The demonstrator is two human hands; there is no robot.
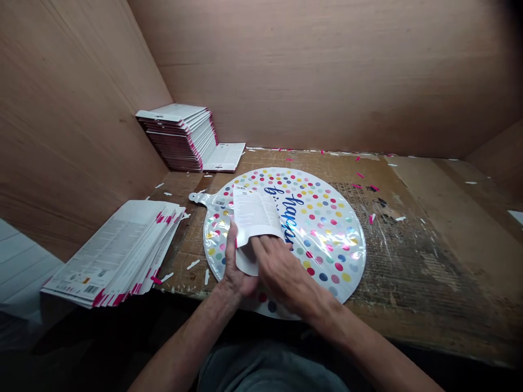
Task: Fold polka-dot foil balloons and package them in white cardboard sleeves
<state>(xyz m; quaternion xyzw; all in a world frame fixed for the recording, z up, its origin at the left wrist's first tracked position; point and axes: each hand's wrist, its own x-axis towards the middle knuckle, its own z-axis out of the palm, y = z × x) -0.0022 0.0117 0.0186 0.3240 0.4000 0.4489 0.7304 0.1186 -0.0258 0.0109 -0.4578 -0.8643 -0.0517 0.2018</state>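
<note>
My left hand (237, 267) is closed round the side of a white printed card envelope (257, 212), thumb on its face. The envelope's open end is toward me and bulges apart. My right hand (280, 267) reaches into that opening with its fingers pressed together. The fingertips are hidden inside, so what they hold, if anything, cannot be seen. Beneath both hands lies a flat round foil balloon (330, 250), white with coloured dots and blue "happy" lettering, partly covered by the envelope. Its neck tab (198, 198) points left.
A fanned pile of flat white envelopes (118, 245) lies at the left table edge. A taller stack of envelopes (180, 136) stands in the back left corner, beside a single envelope (224, 157). Wooden panels (310, 71) enclose the cardboard-covered table (408, 272), where pink and white paper scraps are strewn.
</note>
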